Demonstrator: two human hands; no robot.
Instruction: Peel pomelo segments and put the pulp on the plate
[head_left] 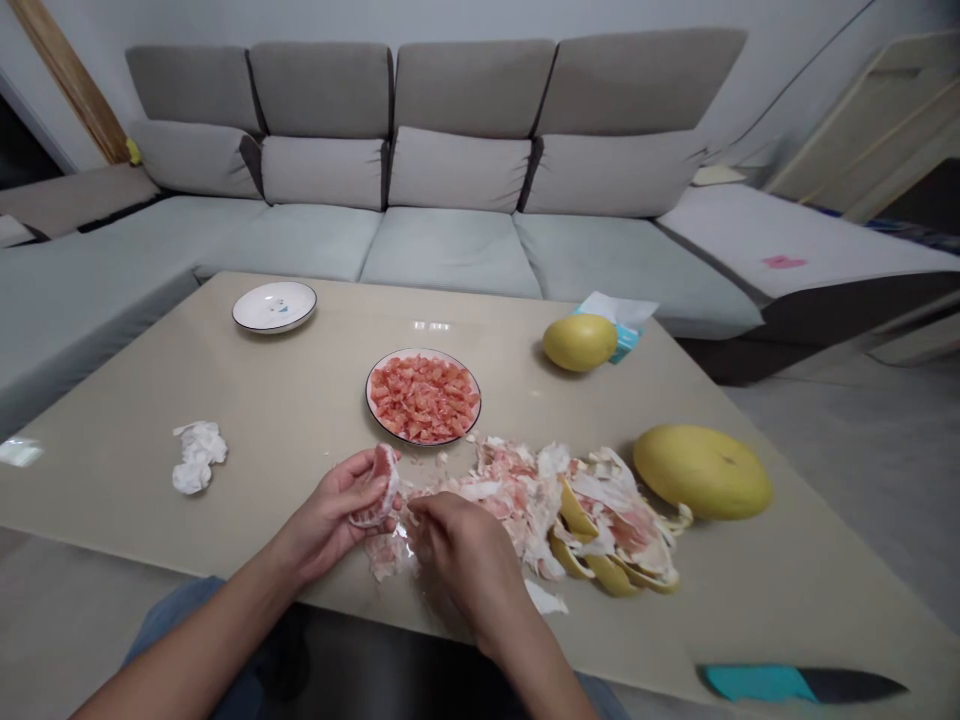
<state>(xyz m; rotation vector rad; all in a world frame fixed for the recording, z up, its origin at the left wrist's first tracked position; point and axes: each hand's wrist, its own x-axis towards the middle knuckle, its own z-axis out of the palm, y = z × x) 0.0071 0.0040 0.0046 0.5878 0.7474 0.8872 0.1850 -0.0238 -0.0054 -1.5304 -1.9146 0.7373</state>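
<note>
My left hand is closed around a pomelo segment, pink with white membrane along its edge. Just to the right of it, my right hand has its thumb and fingers pinched together; whatever they hold, if anything, is too small to make out. Beneath and beside the hands lies a pile of pink-white membrane scraps, running into yellow pomelo peel on the right. Beyond the hands, a round dark-rimmed plate is heaped with pink pomelo flesh.
Two whole yellow pomelos, a large one and a smaller one, sit on the right, the smaller against a tissue pack. A teal-handled knife lies near the front right edge. Crumpled tissue and a white plate are on the left.
</note>
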